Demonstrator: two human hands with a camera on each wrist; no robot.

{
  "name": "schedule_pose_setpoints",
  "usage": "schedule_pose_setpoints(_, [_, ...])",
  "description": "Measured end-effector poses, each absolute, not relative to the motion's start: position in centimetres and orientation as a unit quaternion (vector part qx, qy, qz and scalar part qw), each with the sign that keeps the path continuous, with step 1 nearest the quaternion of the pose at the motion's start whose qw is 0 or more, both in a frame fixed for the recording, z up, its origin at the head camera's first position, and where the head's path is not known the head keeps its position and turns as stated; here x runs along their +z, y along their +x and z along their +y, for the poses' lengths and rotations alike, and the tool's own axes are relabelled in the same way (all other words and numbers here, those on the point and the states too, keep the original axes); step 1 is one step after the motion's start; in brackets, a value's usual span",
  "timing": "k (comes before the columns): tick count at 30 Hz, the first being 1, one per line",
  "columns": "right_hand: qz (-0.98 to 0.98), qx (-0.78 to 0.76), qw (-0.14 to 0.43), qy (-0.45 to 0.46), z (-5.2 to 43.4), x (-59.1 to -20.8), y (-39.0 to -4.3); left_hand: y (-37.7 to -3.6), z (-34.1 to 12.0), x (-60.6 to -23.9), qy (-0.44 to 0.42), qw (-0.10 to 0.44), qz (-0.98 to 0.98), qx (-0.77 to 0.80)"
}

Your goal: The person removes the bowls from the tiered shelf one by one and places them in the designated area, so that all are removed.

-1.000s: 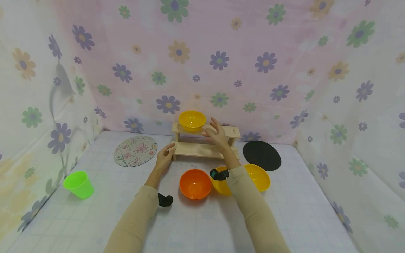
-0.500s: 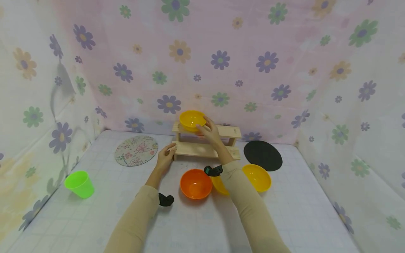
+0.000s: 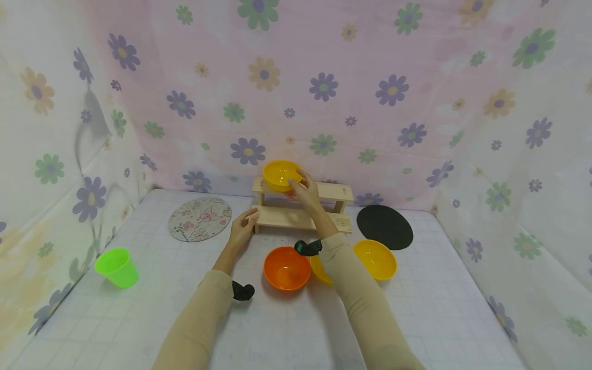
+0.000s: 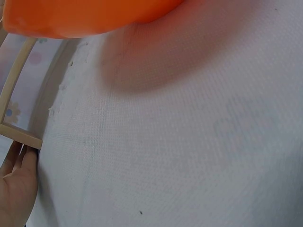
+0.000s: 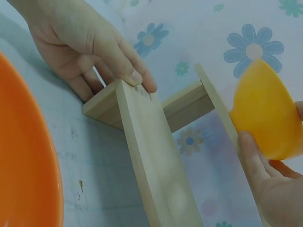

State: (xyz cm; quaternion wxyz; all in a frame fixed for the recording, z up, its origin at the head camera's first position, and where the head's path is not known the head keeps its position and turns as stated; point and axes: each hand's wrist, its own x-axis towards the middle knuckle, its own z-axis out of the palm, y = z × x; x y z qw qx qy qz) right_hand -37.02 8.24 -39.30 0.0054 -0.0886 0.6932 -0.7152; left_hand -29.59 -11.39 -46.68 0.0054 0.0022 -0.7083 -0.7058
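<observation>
A two-tier wooden shelf (image 3: 288, 218) stands at the back of the table. On the left of its upper tier is a yellow bowl (image 3: 279, 178); my right hand (image 3: 307, 195) pinches the near right side of that bowl, thumb at the rim. The right wrist view shows this bowl (image 5: 267, 111) against the upper board, with fingers under its side. My left hand (image 3: 242, 231) grips the left end of the lower tier, and in the right wrist view its fingertips lie over the board's end. Below the shelf sits an orange bowl (image 3: 287, 269).
Two yellow bowls are right of the orange one: one (image 3: 319, 269) partly hidden by my right forearm, the other (image 3: 376, 260) beyond it. A green cup (image 3: 117, 268) leans at far left. A patterned round mat (image 3: 199, 219) and a black mat (image 3: 385, 227) flank the shelf.
My right hand has moved left from beside the upper yellow bowl and taken hold of its right side. The left hand has stayed at the shelf's end.
</observation>
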Motion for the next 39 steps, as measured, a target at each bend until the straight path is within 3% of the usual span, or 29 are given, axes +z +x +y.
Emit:
schedule_pose_setpoints(9, [0.684,-0.724,0.014,-0.088,8.6,-39.1,-36.5,-31.5,-11.5,-49.5,0.01,0.014,-0.708,-0.706])
schedule_pose_setpoints(39, [0.683,-0.702,0.073,-0.187,13.9,-40.2,-31.4,-31.7,-11.4,-49.5,0.02,0.015,-0.695,-0.718])
